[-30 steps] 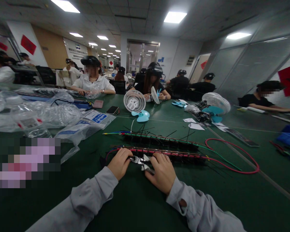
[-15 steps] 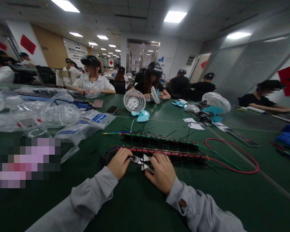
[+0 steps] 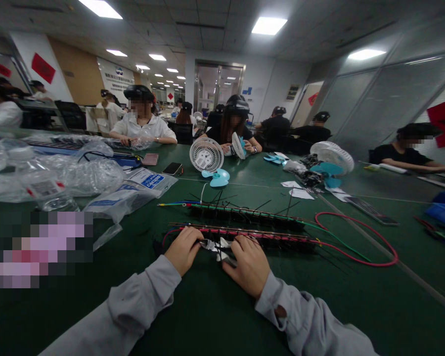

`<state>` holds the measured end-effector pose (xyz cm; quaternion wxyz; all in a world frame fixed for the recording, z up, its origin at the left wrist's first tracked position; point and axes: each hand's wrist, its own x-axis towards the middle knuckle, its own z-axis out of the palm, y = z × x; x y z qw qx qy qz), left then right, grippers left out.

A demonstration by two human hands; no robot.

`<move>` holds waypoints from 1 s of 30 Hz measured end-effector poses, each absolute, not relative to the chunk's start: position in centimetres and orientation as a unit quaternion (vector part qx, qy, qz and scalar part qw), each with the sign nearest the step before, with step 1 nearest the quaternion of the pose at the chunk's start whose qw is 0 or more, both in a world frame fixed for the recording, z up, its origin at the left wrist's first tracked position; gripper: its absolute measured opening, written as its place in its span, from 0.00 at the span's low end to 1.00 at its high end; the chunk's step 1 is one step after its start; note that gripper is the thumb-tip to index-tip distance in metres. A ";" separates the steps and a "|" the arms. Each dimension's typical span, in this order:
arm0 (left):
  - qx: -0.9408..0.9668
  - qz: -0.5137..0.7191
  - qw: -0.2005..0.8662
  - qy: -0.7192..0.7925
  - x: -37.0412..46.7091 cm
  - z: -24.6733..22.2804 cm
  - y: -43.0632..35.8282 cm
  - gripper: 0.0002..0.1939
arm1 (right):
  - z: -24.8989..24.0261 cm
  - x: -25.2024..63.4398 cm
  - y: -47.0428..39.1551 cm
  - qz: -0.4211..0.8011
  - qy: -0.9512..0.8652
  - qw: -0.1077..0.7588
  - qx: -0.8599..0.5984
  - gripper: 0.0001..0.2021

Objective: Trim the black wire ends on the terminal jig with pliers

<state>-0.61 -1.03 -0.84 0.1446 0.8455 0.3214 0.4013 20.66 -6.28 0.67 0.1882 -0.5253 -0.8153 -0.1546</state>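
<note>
A long black wire harness strip (image 3: 278, 240) with a red cable lies across the green table. My left hand (image 3: 184, 251) is closed at its left part, the fingers pinching one end of a crumpled white strip (image 3: 209, 245). My right hand (image 3: 249, 264) curls round the other end of this strip, its thumb below. Thin black ties cross the strip between the hands. What it is made of, I cannot tell. Behind lies a second black harness strip (image 3: 244, 215) with a green wire, its black tie ends sticking up.
Red cable (image 3: 393, 252) loops out to the right. Plastic bags (image 3: 129, 190) and a clear bottle (image 3: 50, 185) lie at left. Beyond the harnesses are a phone (image 3: 172, 168), a fan grille (image 3: 206, 155) and blue fan blades (image 3: 217, 177). Co-workers sit across the table.
</note>
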 end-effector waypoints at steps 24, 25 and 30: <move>0.840 0.408 0.152 0.323 -0.9 -1.1 -0.9 0.09 | 0.7 20.8 -6.3 -0.131 -0.817 0.195 -0.527 0.14; 0.840 0.409 0.152 0.323 -0.9 -1.1 -0.9 0.10 | 0.7 20.8 -6.3 -0.134 -0.816 0.197 -0.526 0.14; 0.840 0.405 0.159 0.324 -0.9 -1.3 -0.8 0.10 | 0.6 20.8 -6.2 -0.142 -0.813 0.203 -0.527 0.14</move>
